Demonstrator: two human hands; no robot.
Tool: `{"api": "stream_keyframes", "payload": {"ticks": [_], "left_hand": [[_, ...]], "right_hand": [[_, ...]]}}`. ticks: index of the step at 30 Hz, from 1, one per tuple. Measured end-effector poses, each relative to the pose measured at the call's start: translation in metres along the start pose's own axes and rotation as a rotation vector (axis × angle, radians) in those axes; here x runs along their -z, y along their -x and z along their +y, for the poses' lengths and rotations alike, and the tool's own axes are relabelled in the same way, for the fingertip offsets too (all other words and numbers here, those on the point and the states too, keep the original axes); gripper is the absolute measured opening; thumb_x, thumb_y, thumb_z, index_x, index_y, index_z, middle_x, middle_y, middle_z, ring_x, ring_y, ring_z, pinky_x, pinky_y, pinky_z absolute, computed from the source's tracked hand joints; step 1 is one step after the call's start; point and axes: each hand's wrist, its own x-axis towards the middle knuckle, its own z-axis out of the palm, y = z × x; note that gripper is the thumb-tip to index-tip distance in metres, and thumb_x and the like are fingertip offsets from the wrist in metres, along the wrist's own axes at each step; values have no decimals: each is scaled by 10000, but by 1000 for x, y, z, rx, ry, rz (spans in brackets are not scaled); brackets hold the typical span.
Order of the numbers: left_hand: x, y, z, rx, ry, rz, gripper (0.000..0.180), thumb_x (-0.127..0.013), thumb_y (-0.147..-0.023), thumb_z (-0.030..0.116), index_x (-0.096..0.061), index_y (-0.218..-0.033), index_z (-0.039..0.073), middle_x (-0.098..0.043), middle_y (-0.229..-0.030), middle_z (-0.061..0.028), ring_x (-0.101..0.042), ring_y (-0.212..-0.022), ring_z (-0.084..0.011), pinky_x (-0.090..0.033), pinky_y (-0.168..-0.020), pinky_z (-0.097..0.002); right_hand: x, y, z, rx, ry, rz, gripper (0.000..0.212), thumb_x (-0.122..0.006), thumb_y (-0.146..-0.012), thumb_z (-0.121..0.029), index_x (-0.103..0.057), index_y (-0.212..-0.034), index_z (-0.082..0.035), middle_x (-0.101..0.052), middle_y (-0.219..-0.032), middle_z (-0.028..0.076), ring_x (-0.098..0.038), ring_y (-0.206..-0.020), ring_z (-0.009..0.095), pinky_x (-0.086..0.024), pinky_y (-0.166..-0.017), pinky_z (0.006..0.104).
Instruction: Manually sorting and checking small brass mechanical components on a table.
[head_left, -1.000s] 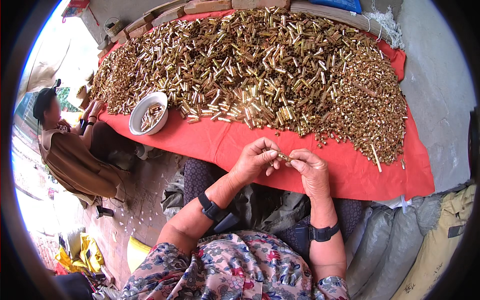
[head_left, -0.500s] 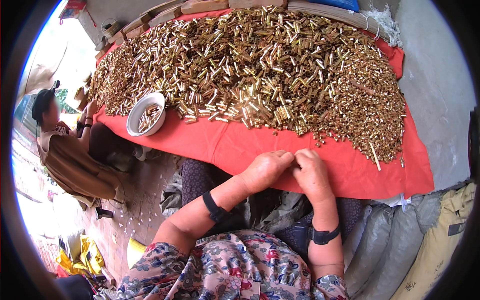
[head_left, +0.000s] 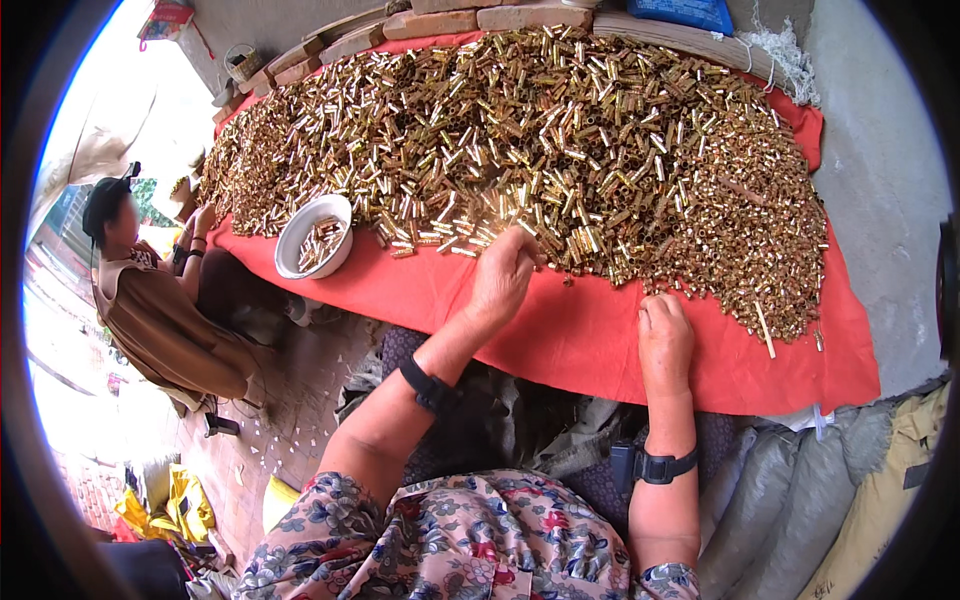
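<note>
A broad heap of small gold-coloured metal tubes (head_left: 480, 140) lies on a red cloth (head_left: 570, 330). My left hand (head_left: 503, 278) is at the heap's near edge, its fingers bent together by the longer tubes; whatever they hold is hidden. To the right, my right hand (head_left: 667, 335) rests lower, fingers curled at the border of the shorter gold pieces (head_left: 740, 250). I cannot make out anything between its fingertips. Left of my left hand stands a white bowl (head_left: 289, 245) with several gold tubes (head_left: 322, 243) inside.
A thin pale stick (head_left: 765, 332) lies by the short pieces at right. Bricks (head_left: 430, 24) line the far edge. At left another person (head_left: 165, 300) sits by the heap. Grey sacks (head_left: 770, 490) stand at lower right beside a grey wall (head_left: 885, 200).
My hands were together over the cloth's near part; now they are apart. The left has gone forward to the tubes, the right forward and rightward to the small pieces.
</note>
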Motion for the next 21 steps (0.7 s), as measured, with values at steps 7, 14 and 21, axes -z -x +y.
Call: {"api": "stream_keyframes", "payload": {"ticks": [7,14,21], "left_hand": [[-8,-30,-5,-176,-767,-349,119,-523,-776,10,-576,-875,49,-542,-889,-122,-585,-796,-332,-487,-666,-396],[2,-22,1,-183,-685,-343,37,-500,-755,25,-502,-791,27,-524,-855,-152,-591,-801,-342,-481,-644,-442],[8,17,-5,-351,-637,-343,59,-548,-770,34,-529,-824,50,-519,-801,-116,-592,-686,-309,-484,-567,-395]], "right_hand": [[-1,1,-9,4,-34,27,84,-612,-742,-3,-559,-784,-52,-589,-835,90,-595,-748,294,-501,-641,384],[0,6,-23,-101,-372,14,131,-617,-716,74,-550,-752,-32,-574,-745,79,-594,-655,220,-494,-602,311],[-9,17,-28,-364,-968,-133,115,-614,-766,97,-596,-807,-9,-629,-832,27,-590,-713,70,-479,-637,212]]}}
